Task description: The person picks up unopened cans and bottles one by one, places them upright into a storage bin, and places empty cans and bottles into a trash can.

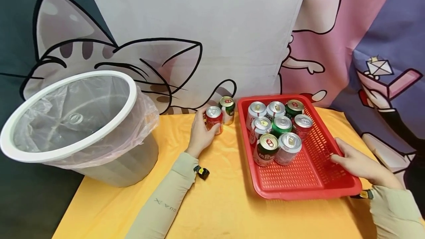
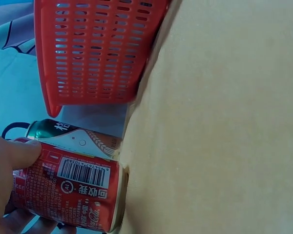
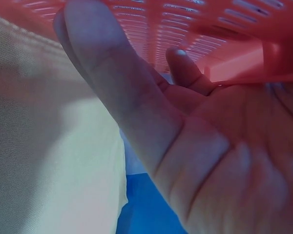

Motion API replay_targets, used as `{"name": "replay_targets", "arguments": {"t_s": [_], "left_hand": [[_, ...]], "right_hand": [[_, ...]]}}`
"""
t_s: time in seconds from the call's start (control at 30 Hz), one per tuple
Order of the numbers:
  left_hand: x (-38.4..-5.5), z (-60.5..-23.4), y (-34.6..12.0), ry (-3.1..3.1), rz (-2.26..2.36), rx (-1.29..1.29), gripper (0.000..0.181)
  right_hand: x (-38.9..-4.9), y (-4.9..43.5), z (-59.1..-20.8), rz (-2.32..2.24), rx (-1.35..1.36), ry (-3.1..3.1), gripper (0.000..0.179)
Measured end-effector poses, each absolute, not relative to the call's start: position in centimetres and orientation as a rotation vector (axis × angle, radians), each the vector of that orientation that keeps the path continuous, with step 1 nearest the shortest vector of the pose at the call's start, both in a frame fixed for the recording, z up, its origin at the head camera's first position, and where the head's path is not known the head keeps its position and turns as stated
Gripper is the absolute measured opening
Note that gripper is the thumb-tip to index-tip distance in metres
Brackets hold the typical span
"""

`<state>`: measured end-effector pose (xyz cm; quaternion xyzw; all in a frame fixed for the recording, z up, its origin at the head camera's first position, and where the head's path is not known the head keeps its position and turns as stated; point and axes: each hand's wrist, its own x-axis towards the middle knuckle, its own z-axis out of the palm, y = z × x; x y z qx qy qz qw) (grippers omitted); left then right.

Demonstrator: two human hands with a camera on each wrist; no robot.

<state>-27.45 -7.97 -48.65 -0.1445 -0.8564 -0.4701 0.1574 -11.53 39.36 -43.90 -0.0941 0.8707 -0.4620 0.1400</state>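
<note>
My left hand (image 1: 201, 132) holds a red Coca-Cola can (image 1: 214, 118) upright at the back middle of the table. In the left wrist view the can's barcode side shows, and its base is right at the cloth. Beside it stands a green and gold can (image 1: 227, 110). My right hand (image 1: 356, 163) grips the right rim of a red plastic basket (image 1: 307, 193), the thumb over the rim and other fingers along the outer side. Several cans, such as a silver can (image 1: 288, 149) and a green can (image 1: 281, 125), stand upright in the basket's left and back part.
A large bin (image 1: 132, 169) with a white rim and a clear liner stands at the left. Yellow cloth (image 1: 219, 202) covers the table. A printed curtain (image 1: 212, 17) hangs behind the back edge.
</note>
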Motion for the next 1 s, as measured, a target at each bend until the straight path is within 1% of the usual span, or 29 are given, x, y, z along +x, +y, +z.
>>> {"name": "replay_targets", "arguments": {"t_s": [0.6, 0.8, 1.0], "left_hand": [[-26.6, -47.1, -8.0, -2.367, -1.425, -0.414, 0.071], [-25.9, -45.5, -7.7, -2.339, -1.482, -0.455, 0.072], [-24.4, -43.2, -7.4, -2.313, -1.489, -0.541, 0.074]], "right_hand": [[-11.7, 38.9, -43.6, -1.270, -0.262, 2.577, 0.041], [-11.6, 39.0, -43.7, -1.270, -0.259, 2.588, 0.041], [-11.7, 38.9, -43.6, -1.260, -0.275, 2.601, 0.040]]}}
